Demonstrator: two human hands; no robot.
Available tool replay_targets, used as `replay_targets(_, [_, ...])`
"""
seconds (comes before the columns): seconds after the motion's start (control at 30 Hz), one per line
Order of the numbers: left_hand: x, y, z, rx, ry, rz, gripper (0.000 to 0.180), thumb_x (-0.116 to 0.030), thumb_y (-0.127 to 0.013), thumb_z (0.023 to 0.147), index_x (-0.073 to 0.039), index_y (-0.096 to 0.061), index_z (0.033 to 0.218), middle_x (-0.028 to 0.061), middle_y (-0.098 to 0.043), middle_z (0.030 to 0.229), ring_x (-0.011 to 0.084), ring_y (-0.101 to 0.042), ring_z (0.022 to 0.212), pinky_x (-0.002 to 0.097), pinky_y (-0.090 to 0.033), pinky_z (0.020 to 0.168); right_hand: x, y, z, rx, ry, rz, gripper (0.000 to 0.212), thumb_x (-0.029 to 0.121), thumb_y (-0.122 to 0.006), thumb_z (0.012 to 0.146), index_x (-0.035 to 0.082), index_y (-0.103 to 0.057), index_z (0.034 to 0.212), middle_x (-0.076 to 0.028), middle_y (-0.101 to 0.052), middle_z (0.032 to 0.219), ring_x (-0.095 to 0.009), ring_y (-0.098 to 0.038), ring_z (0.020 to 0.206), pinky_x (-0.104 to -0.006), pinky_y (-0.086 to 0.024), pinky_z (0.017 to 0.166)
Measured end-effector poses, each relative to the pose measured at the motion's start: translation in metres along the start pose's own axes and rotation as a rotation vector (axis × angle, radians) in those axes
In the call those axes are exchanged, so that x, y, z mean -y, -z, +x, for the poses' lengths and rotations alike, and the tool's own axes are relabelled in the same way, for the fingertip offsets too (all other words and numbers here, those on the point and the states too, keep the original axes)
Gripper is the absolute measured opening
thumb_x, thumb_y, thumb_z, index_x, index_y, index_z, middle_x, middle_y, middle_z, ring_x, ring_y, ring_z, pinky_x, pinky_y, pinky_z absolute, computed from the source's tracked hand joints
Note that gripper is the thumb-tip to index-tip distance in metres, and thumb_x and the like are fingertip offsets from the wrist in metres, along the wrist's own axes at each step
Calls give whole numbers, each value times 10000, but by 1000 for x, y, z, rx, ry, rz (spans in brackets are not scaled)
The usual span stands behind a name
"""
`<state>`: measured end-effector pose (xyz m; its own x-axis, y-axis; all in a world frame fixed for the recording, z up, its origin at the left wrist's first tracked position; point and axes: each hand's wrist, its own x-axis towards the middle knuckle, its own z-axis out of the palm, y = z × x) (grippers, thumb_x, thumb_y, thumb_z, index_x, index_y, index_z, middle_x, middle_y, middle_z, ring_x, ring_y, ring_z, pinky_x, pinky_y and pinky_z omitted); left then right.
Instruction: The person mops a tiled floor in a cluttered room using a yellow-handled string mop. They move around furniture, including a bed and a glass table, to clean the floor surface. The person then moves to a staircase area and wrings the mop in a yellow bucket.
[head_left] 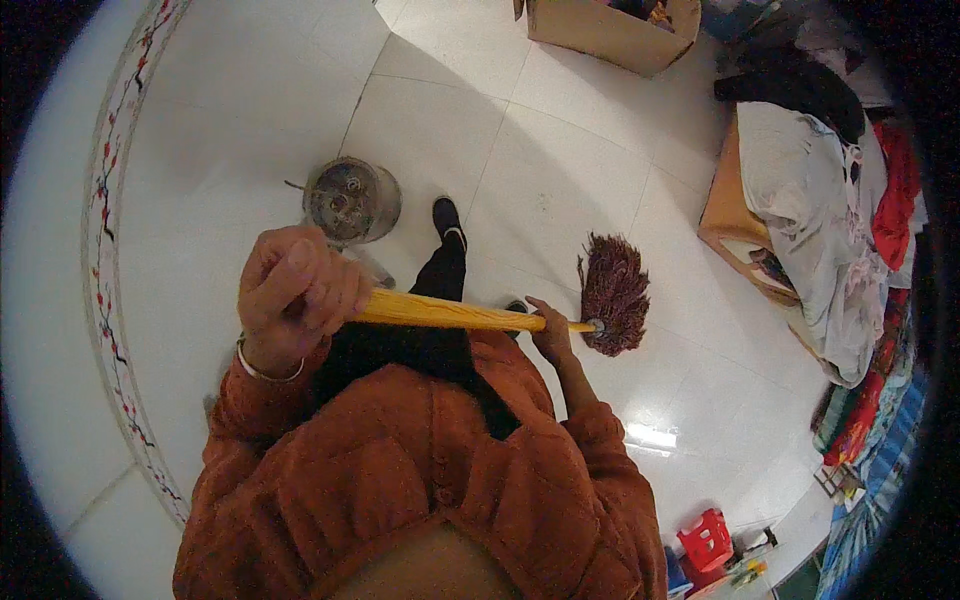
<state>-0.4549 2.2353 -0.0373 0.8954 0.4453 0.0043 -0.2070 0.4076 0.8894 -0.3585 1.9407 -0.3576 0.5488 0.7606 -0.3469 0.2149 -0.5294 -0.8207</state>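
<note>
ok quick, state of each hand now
Left hand: closed, holding the yellow mop handle.
Right hand: closed on that handle, nearer the mop head.

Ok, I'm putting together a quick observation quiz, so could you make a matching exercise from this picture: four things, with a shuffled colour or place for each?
Things:
1. Mop handle
2. Mop head
3. Cardboard box
4. Right hand

Colours and places:
A. At the top edge of the picture
B. Dark reddish-brown
C. Around the handle, close to the mop's strands
D. Yellow

Right pairs: 1-D, 2-B, 3-A, 4-C
</note>
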Motion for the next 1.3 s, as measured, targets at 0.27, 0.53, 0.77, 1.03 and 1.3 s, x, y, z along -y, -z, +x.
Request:
replay_targets(0.27, [-59, 96, 117, 54, -17, 3, 355, -161, -494, 835, -144, -340, 516, -17, -392, 403, 130, -362, 324, 281, -350, 394, 42, -41, 146, -127, 91, 69, 451, -58, -596, 580, 84, -577, 1008, -103, -608, 832, -316, -554, 808, -404, -417, 730])
replay_targets(0.53, [-167, 176, 202, 408, -141, 198, 324, -230, -543, 835, -159, -401, 553, -5, -496, 470, 104, -466, 381, 242, -465, 488, 161, -46, 324, -396, 402, 39, 252, 53, -622, 661, 90, -581, 907, -88, -614, 839, -273, -557, 776, -402, -394, 743])
replay_targets(0.77, [-165, 159, 236, 788, -20, 450, 198, -183, -548, 816, -120, -459, 651, 33, -521, 656, 140, -487, 586, 288, -447, 622, 241, -49, 436, -522, 539, 197, 181, 12, -597, 699, 73, -583, 869, -74, -615, 830, -237, -578, 776, -364, -418, 788])
replay_targets(1.03, [-139, 137, 287, 967, 60, 619, 70, -130, -555, 793, -75, -525, 762, 77, -551, 869, 181, -512, 821, 340, -427, 776, 179, -4, 554, -412, 557, 269, 346, -43, -599, 695, 72, -557, 1018, -97, -585, 921, -266, -552, 876, -361, -427, 818])
replay_targets(1.3, [-160, 79, 280, 251, 235, 870, 296, -82, -552, 760, -17, -541, 1049, 165, -466, 1223, 258, -407, 1194, 426, -309, 997, 190, -5, 621, -244, 786, 60, 433, 52, -689, 676, 64, -515, 1073, -141, -574, 817, -309, -579, 722, -342, -477, 653])
